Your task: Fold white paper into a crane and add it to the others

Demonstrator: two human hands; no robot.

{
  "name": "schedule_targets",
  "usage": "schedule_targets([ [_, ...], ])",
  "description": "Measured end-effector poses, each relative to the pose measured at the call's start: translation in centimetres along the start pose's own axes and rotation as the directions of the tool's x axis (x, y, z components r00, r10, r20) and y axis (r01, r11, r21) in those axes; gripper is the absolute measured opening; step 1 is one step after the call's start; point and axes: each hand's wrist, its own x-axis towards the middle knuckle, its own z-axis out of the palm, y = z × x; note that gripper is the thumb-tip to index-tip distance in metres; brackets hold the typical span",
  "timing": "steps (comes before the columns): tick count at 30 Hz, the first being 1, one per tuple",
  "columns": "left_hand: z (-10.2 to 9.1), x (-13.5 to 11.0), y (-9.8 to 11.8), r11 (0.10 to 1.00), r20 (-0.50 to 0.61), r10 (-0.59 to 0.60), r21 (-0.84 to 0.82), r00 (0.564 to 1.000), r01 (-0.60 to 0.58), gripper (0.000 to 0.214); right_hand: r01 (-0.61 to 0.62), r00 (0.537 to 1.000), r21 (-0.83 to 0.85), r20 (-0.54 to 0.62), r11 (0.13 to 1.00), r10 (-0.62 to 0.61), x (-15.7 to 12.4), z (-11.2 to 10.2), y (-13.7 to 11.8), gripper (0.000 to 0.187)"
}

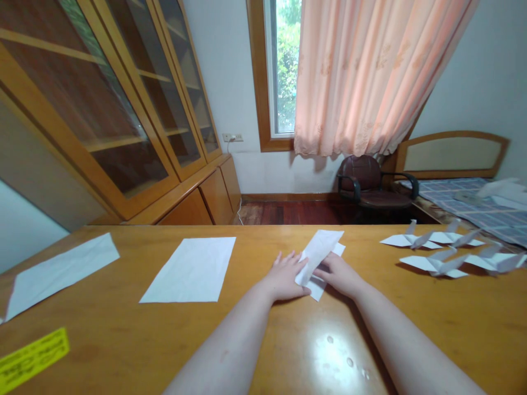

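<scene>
A white sheet of paper (pixel 320 253), partly folded, lies on the wooden desk between my hands, with one flap raised over a lower layer. My left hand (pixel 285 277) rests at its left side, fingers spread and lying flat, the thumb by the near edge of the paper. At the right side, my right hand (pixel 338 274) has its fingers bent and tucked between the raised flap and the lower layer, gripping the paper. Some of those fingertips are hidden by the flap. Farther right stand several folded white paper cranes (pixel 436 263) in two rows.
Left of my hands lies a flat white sheet (pixel 191 270), with another white sheet (pixel 66 271) farther left. A yellow label (pixel 33 359) is at the desk's near left. Beyond the desk (pixel 135 343) are a glass-fronted cabinet (pixel 181 173), an office chair (pixel 368 181) and a bed (pixel 448 192).
</scene>
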Motion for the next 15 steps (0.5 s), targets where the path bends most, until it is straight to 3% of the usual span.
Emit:
schedule_targets([
  [4,-0.2,-0.2,0.2,0.998,0.033,0.062,-0.032,0.998,-0.061,0.095,0.007,1.000,0.036,0.002,0.999,-0.007,-0.2,-0.2,0.1,0.038],
  [9,-0.7,-0.3,0.4,0.991,0.041,0.101,-0.097,0.994,-0.097,0.082,0.017,1.000,0.129,-0.025,0.992,-0.014,-0.4,-0.1,0.4,0.047],
  [15,-1.3,-0.8,1.1,0.969,0.033,0.112,-0.226,0.993,-0.101,0.047,-0.073,0.995,0.191,-0.055,0.979,0.084,-0.3,0.1,0.2,0.047],
])
